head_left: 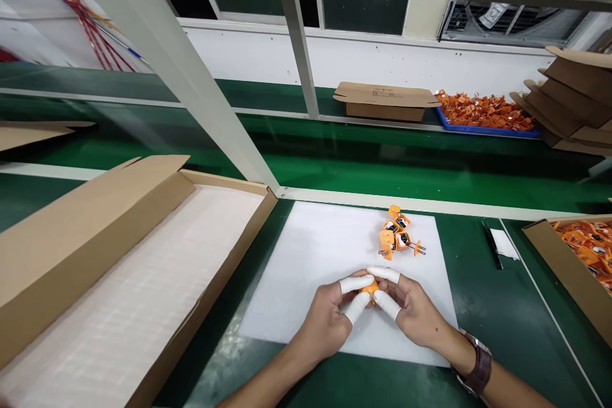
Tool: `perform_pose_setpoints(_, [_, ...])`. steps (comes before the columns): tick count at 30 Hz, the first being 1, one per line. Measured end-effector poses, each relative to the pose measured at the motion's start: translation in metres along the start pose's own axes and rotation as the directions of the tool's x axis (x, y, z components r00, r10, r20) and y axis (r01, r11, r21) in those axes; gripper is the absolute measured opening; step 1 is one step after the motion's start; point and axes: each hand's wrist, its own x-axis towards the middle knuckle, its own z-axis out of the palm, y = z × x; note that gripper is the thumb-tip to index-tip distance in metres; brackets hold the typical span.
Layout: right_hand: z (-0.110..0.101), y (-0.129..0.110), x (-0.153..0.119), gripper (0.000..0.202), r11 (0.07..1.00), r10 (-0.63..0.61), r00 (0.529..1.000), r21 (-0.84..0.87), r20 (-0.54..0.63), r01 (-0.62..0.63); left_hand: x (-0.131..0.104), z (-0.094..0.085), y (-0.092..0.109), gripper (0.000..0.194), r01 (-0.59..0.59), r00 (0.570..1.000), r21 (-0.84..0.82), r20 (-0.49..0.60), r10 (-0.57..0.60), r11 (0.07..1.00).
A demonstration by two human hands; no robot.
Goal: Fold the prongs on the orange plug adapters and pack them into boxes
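Both of my hands meet over the lower part of a white sheet (306,255), with white covers on the thumbs and index fingers. Between their fingertips is a small orange part (370,289), largely hidden by the fingers. My left hand (329,315) pinches it from the left, and my right hand (415,309) from the right. Just beyond them, several orange plug pieces (388,240) with metal prongs and dark insides lie in a loose group on the sheet.
An open cardboard box (229,204) with a white lining stands at the left. At the right are a box of orange parts (588,248) and a black pen-like item (492,245). A blue tray (488,131) of orange parts sits on the back shelf beside cartons (385,111). A slanted post (191,70) rises behind.
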Motion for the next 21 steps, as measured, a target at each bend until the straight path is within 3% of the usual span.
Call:
perform_pose_setpoints(6, [-0.002, 0.004, 0.005, 0.046, 0.992, 0.016, 1.0, 0.124, -0.006, -0.015, 0.0, -0.004, -0.008, 0.032, -0.027, 1.0, 0.085, -0.003, 0.028, 0.996])
perform_pose_setpoints(10, [-0.003, 0.004, 0.005, 0.048, 0.983, 0.044, 0.999, 0.179, -0.018, -0.04, -0.004, -0.006, -0.004, 0.036, -0.082, 0.995, 0.08, 0.062, 0.077, 0.993])
perform_pose_setpoints(13, [-0.004, 0.003, 0.005, 0.048, 0.979, 0.053, 0.998, 0.199, -0.022, -0.048, -0.005, -0.005, -0.001, 0.044, -0.167, 0.985, 0.204, 0.083, 0.153, 0.965])
perform_pose_setpoints(17, [-0.004, -0.001, 0.006, 0.047, 0.975, 0.074, 0.997, 0.214, -0.029, -0.066, -0.002, -0.006, -0.007, 0.045, -0.297, 0.95, 0.425, 0.043, 0.308, 0.855])
perform_pose_setpoints(21, [-0.006, -0.006, 0.006, 0.049, 0.98, 0.095, 0.995, 0.177, -0.033, -0.088, 0.001, -0.009, -0.016, 0.042, -0.307, 0.944, 0.42, 0.017, 0.331, 0.854])
